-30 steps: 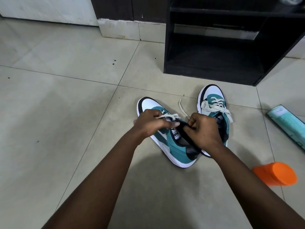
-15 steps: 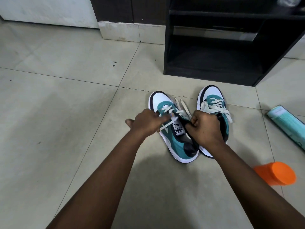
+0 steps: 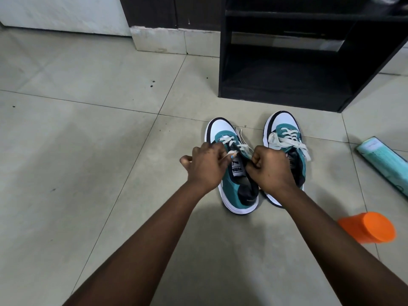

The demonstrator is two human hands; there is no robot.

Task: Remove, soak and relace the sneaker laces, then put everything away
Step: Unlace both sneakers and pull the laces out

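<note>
Nearest, an orange cup [image 3: 368,227] lies on its side on the tiled floor [image 3: 88,151]. Further out, the left hand [image 3: 206,165] pinches a white lace [image 3: 228,141] of the left sneaker [image 3: 234,195], while the right hand [image 3: 270,167] grips what seems to be its tongue or collar, probably steadying it for relacing (the right sneaker [image 3: 284,129] is already laced). A second ago the left sneaker sat angled; now it stands parallel to its mate, before the black shelf unit [image 3: 287,85].

Both forearms extended forward, converging. Left hand [image 3: 205,165] fingers curled, pinching at the fingertips, thumb out to the side. Right hand [image 3: 270,167] fisted just beside it, knuckles up.
</note>
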